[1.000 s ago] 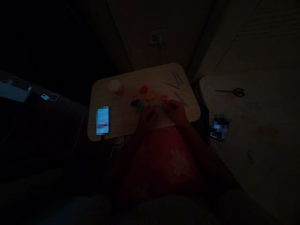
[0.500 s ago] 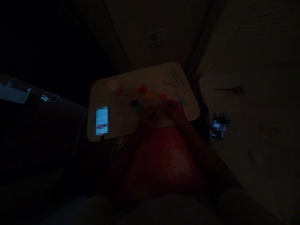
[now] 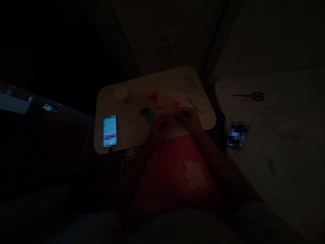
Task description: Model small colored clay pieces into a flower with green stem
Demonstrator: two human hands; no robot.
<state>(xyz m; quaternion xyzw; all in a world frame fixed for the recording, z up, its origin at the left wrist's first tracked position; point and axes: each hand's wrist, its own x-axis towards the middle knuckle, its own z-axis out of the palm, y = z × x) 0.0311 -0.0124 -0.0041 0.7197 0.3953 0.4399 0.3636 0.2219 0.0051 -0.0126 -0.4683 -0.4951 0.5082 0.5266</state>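
Observation:
The room is very dark. My left hand (image 3: 159,126) and my right hand (image 3: 190,119) rest together on a small wooden table (image 3: 132,101), fingers curled toward each other. A small green bit (image 3: 176,117) shows between the fingertips; the grip itself is too dim to make out. Just beyond the hands lie clay lumps: green (image 3: 150,116), dark purple (image 3: 144,110), red (image 3: 153,96), orange (image 3: 161,102) and a pink ring (image 3: 176,104).
A lit phone (image 3: 110,130) lies at the table's near left with a cable. A clear tub (image 3: 122,94) stands far left. Thin teal tools (image 3: 189,84) lie far right. Scissors (image 3: 250,96) and a dark object (image 3: 237,135) sit on the pale surface at right. A wall socket (image 3: 165,38) is behind.
The view has drifted slightly, so everything sits a little higher and further left in frame. My hands stay together at the same spot on the table.

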